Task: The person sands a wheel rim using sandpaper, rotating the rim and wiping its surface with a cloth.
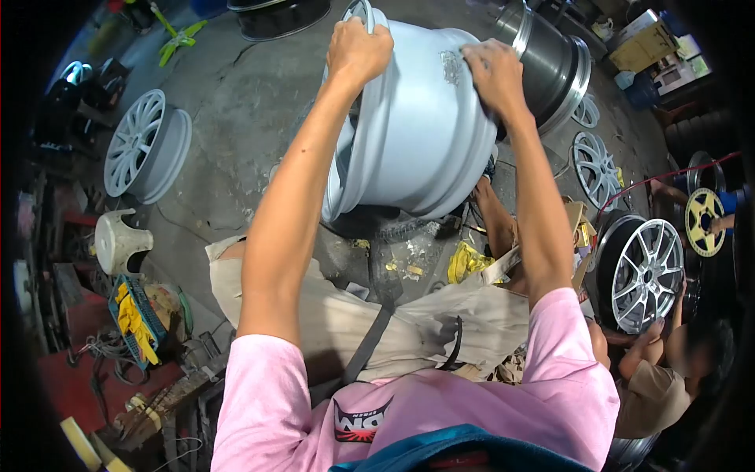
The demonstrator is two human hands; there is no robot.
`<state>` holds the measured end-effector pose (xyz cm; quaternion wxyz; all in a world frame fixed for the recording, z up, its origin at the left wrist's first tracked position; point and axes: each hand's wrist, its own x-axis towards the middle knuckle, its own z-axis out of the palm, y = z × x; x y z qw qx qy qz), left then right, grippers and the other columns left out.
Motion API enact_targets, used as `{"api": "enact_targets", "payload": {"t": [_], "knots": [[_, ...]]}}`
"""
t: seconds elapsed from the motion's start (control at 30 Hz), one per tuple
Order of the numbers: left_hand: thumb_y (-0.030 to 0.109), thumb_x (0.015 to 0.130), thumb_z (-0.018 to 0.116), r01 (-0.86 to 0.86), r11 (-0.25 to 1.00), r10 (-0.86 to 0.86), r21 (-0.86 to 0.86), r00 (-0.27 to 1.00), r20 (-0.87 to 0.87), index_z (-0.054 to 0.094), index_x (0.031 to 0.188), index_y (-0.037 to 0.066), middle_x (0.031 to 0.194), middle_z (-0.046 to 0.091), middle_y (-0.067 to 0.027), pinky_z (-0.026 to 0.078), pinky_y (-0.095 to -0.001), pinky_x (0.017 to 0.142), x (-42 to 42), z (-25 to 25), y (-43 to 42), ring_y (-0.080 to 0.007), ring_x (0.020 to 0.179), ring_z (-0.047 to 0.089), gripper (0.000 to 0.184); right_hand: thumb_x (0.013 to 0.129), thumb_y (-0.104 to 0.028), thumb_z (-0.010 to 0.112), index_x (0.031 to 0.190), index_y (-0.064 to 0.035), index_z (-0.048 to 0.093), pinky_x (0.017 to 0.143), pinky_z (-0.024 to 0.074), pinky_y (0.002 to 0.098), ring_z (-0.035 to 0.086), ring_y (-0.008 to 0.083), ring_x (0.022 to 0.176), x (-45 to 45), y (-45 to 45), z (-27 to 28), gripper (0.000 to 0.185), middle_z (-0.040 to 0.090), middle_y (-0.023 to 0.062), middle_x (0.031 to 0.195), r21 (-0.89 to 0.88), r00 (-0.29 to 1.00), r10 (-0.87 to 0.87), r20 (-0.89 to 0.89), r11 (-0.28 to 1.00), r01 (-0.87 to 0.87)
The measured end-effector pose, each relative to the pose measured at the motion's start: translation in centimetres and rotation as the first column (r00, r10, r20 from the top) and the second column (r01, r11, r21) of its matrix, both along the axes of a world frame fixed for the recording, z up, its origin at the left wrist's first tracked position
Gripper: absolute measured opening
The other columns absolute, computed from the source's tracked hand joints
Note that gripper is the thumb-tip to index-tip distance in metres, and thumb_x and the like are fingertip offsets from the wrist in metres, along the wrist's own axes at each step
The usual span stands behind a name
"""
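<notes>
A light grey car wheel rim (429,118) stands in front of me on its tread, its barrel facing up towards me. My left hand (359,51) is closed over the upper left lip of the rim. Curled over the right lip is my right hand (495,72), slightly blurred, with its fingertips beside a rough, bare-looking patch (451,68) on the barrel. Whether something small is under those fingers I cannot tell. The underside of the rim is hidden.
A white spoked wheel (141,145) and a white plastic stool (123,242) are at left. A dark wheel barrel (550,75) stands close behind my right hand. At right, a co-worker (657,385) sits by a silver-spoked wheel (647,275). Yellow plastic (468,262) lies near my legs.
</notes>
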<state>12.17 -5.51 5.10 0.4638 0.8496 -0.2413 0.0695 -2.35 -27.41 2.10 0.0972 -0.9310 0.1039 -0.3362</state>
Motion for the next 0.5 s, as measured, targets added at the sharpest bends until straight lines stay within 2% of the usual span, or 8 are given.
{"api": "enact_targets", "payload": {"t": [0.03,0.2,0.23,0.33,0.37,0.4,0.43,0.5], "knots": [[0.035,0.089,0.052,-0.002,1.000,0.002,0.001,1.000,-0.001,0.064,0.127,-0.013,0.128,0.066,-0.0333,0.046,-0.0474,0.109,0.0,0.2,0.0,-0.0464,0.125,0.061,0.062,0.100,-0.028,0.062,0.110,-0.0128,0.080,0.102,0.0431,0.0516,0.057,0.0360,0.127,-1.2,2.0,-0.8,0.026,0.073,0.0078,0.120,-0.160,0.997,0.039,0.062,0.987,-0.028],[0.027,0.095,0.052,0.017,0.999,-0.017,0.032,1.000,-0.009,0.058,0.141,-0.002,0.139,0.060,-0.0313,0.046,-0.0468,0.111,-1.1,-0.4,0.1,-0.0440,0.131,0.058,0.056,0.095,-0.018,0.070,0.118,-0.0126,0.079,0.110,0.0352,0.0493,0.056,0.0325,0.130,-9.4,11.0,-5.2,0.025,0.073,0.0025,0.121,-0.119,0.982,-0.086,0.171,0.987,0.107],[0.037,0.101,0.046,0.019,0.999,-0.018,-0.031,0.999,0.033,0.052,0.148,0.002,0.135,0.059,-0.0355,0.046,-0.0502,0.109,-0.9,-0.9,-0.3,-0.0486,0.128,0.057,0.058,0.096,-0.020,0.069,0.118,-0.0125,0.079,0.111,0.0344,0.0493,0.055,0.0314,0.132,-9.0,10.3,-4.9,0.025,0.074,0.0027,0.120,-0.148,0.981,-0.077,0.180,0.983,0.104],[0.046,0.107,0.040,0.010,0.998,-0.006,-0.061,0.997,0.072,0.048,0.153,0.007,0.131,0.058,-0.0393,0.046,-0.0537,0.107,-0.1,-1.1,-1.0,-0.0528,0.126,0.056,0.061,0.101,-0.027,0.061,0.111,-0.0126,0.080,0.100,0.0461,0.0491,0.064,0.0363,0.120,-2.9,5.2,-2.6,0.026,0.076,0.0091,0.113,-0.299,0.977,-0.067,0.204,0.946,0.127],[0.046,0.106,0.041,-0.003,0.999,0.005,-0.035,0.998,0.070,0.050,0.151,0.007,0.131,0.059,-0.0388,0.047,-0.0538,0.106,-0.1,-0.9,-1.0,-0.0523,0.125,0.057,0.061,0.100,-0.028,0.059,0.102,-0.0114,0.078,0.093,0.0454,0.0526,0.064,0.0394,0.113,0.1,2.1,-2.4,0.025,0.073,0.0139,0.102,-0.232,0.991,0.010,0.136,0.972,0.022],[0.046,0.106,0.041,-0.002,1.000,0.003,-0.009,0.999,0.048,0.050,0.151,0.007,0.131,0.059,-0.0388,0.047,-0.0538,0.106,-0.3,-1.0,-0.6,-0.0523,0.125,0.057,0.061,0.097,-0.024,0.062,0.099,-0.0106,0.078,0.086,0.0463,0.0544,0.064,0.0403,0.101,2.4,1.9,-1.4,0.021,0.070,0.0168,0.091,0.018,0.997,-0.065,0.041,0.998,0.064],[0.046,0.105,0.042,0.013,0.999,-0.009,-0.047,0.998,0.066,0.053,0.148,0.007,0.129,0.061,-0.0375,0.048,-0.0534,0.105,-0.4,-0.8,-0.2,-0.0516,0.124,0.058,0.060,0.097,-0.035,0.063,0.094,-0.0039,0.076,0.093,0.0459,0.0521,0.065,0.0418,0.106,3.5,2.2,0.4,0.034,0.072,0.0226,0.103,0.045,0.983,-0.119,-0.141,0.991,0.126],[0.045,0.103,0.046,0.039,0.993,-0.026,-0.108,0.993,0.114,0.064,0.136,0.005,0.122,0.066,-0.0335,0.051,-0.0520,0.101,0.2,-0.5,0.0,-0.0495,0.119,0.063,0.055,0.098,-0.032,0.061,0.092,-0.0035,0.075,0.092,0.0464,0.0514,0.064,0.0419,0.106,2.9,3.8,0.8,0.032,0.072,0.0230,0.104,0.047,0.994,-0.069,-0.087,0.996,0.074]]}}
